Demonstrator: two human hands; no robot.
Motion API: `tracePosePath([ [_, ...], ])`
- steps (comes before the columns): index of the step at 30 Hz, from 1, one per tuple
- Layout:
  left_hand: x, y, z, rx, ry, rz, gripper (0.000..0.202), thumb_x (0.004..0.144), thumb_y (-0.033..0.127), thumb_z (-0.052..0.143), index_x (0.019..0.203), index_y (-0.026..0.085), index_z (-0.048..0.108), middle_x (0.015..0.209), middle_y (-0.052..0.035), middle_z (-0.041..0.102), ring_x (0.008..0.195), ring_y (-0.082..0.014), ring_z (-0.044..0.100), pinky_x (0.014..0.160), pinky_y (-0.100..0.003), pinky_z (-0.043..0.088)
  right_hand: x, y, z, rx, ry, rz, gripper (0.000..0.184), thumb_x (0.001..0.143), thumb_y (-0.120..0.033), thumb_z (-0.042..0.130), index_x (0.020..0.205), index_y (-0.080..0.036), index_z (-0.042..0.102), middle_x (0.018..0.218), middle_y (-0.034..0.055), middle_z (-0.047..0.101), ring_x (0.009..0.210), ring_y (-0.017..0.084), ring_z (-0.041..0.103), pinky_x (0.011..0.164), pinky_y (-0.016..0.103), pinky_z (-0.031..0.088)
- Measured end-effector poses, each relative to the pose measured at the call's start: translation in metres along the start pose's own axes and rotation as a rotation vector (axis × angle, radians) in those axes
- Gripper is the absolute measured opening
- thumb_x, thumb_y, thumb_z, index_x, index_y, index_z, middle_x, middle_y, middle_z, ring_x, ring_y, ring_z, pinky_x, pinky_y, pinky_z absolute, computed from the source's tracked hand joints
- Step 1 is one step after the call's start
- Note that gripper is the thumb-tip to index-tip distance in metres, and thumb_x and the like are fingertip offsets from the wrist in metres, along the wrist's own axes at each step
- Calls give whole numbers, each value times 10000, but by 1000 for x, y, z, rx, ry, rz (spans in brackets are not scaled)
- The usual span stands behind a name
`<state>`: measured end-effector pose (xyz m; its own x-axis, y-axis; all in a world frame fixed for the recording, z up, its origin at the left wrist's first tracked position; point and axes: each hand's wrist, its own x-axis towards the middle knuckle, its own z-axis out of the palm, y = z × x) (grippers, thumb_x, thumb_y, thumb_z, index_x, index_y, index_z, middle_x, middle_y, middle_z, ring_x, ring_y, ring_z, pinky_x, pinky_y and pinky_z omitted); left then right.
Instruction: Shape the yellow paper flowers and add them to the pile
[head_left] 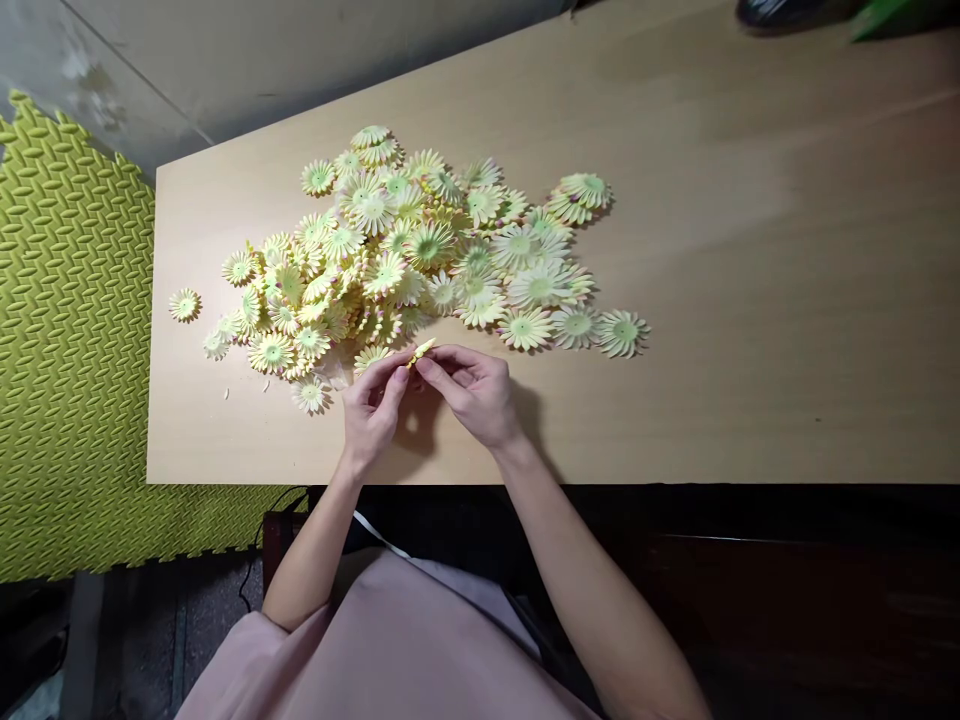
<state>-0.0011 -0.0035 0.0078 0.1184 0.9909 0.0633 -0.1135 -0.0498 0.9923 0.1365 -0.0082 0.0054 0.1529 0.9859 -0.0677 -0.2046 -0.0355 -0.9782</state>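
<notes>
Between my two hands, just above the table near its front edge, is a small yellow artificial flower piece (pixel 422 351), seen nearly edge-on. My left hand (pixel 373 405) pinches its lower left side between thumb and fingers. From the other side, the thumb and fingers of my right hand (pixel 474 390) close on it too. Right beyond my fingers spreads a heap of artificial daisy heads (pixel 431 243), pale yellow with green centres, some with purplish petal tips. Part of the held piece is hidden by my fingertips.
The light wooden table (pixel 750 350) extends far to the right. One daisy head (pixel 184 305) lies apart at the left. A yellow-green foam mat (pixel 75 350) stands along the table's left side, and a wall (pixel 247 60) runs behind. A dark object (pixel 787 14) sits at the far right edge.
</notes>
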Motion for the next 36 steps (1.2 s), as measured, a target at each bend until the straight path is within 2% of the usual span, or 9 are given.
tracePosePath([
  [5,-1,-1,0,0,-10,-10,249,923,393,659,1091,234,752,1143,-75,752,1013,-187,726,889,-308,611,1,-5,1,-16,7,-12,345,750,-539,792,782,-200,740,719,24,727,656,168,698,671,306,637],
  [12,-1,0,0,-3,-7,12,248,918,400,667,1085,239,753,1125,-64,758,926,-159,732,851,-287,617,2,-1,-2,-32,2,-2,362,738,-550,798,819,-199,760,769,28,746,694,170,707,683,297,633],
  [24,-2,-3,-2,-47,-14,-7,237,925,385,659,1096,248,750,1156,-62,752,1009,-180,731,883,-299,618,4,3,-5,34,-6,35,345,691,-507,849,839,-205,777,791,25,759,696,165,710,691,298,638],
  [36,-1,-4,-2,-70,1,-13,243,922,371,668,1100,220,732,1138,-70,754,999,-172,730,867,-282,614,3,1,-6,63,-47,20,277,761,-456,808,861,-199,783,829,31,773,737,158,724,720,275,634],
])
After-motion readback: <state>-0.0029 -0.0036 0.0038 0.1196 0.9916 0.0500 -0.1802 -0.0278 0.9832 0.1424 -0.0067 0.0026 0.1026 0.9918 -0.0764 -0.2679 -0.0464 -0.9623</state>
